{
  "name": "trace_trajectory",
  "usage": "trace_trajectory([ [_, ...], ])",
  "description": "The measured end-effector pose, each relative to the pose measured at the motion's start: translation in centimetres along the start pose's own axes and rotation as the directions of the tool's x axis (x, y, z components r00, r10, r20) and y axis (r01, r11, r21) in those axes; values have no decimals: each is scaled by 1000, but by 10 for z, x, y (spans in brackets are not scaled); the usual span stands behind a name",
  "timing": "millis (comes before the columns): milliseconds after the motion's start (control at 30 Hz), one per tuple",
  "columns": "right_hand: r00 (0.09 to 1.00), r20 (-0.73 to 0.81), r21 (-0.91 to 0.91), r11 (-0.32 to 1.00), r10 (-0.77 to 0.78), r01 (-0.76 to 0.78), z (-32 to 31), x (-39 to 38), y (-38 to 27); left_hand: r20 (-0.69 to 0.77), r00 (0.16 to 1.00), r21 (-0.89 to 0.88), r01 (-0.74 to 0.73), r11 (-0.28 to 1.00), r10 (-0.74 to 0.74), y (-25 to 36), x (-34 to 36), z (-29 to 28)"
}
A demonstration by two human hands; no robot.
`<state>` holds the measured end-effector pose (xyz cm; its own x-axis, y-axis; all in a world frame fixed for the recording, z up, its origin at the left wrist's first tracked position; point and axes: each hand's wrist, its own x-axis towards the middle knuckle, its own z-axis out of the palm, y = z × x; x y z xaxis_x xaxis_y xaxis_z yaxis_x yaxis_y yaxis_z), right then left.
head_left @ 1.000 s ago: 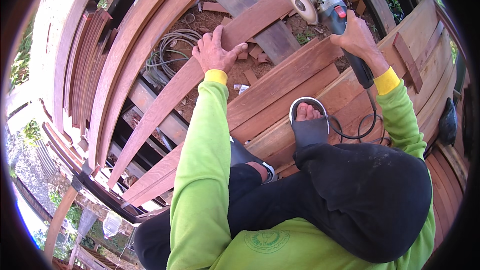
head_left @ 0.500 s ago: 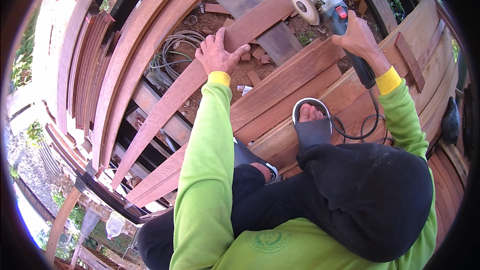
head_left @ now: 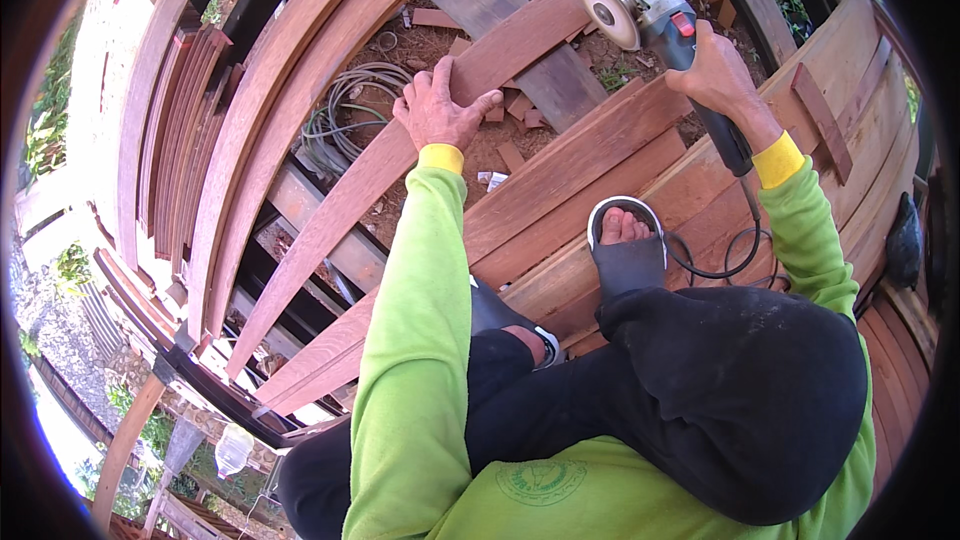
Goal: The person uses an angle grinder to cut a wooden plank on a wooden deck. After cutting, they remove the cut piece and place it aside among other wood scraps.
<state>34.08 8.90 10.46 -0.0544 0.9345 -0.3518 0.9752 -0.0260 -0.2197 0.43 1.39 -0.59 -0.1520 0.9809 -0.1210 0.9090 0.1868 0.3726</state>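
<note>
My left hand [head_left: 440, 112] lies across a long reddish-brown wooden plank [head_left: 530, 35], gripping it with the fingers at its far edge and the thumb spread along it. My right hand [head_left: 722, 75] is wrapped around the body of an angle grinder [head_left: 665, 28], close to its red switch. The grinder's round disc [head_left: 606, 12] stands tilted near the right part of the plank, its lower rim by the plank's edge; whether they touch I cannot tell. From the grinder's tail a dark power cord [head_left: 745, 265] loops down beside my foot.
My sandalled foot [head_left: 628, 230] rests on side-by-side boards [head_left: 580, 185]. A grey crossbeam [head_left: 565, 90] runs under the plank. Coiled hose [head_left: 345, 105] and small wood offcuts lie on the dirt below. Curved boards [head_left: 290, 70] and stacked strips [head_left: 180, 140] stand at left.
The view has shifted very slightly. Both hands, the grinder and the plank keep their places relative to one another.
</note>
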Motion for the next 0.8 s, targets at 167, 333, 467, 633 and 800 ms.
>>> trace_trajectory([
  [167, 1000, 10, 2, 1000, 11, -11, -3, -1, -4, 0, 1000, 10, 1, 1000, -1, 1, 0, 0],
  [333, 1000, 3, 4, 1000, -1, 1, -2, -1, -3, 5, 1000, 4, 3, 1000, -3, 0, 0, -1],
  [467, 1000, 0, 7, 1000, 7, -7, -1, 0, -2, -12, 1000, 1, -10, 1000, 10, -1, 0, 1],
  [633, 1000, 12, 19, 1000, 1, -1, -1, 1, -1, 7, 1000, 9, -2, 1000, 2, 0, 0, 0],
  [800, 1000, -4, 16, 1000, 0, 0, 0, 0, -1, 2, 1000, 15, -2, 1000, 2, 1, 0, -1],
])
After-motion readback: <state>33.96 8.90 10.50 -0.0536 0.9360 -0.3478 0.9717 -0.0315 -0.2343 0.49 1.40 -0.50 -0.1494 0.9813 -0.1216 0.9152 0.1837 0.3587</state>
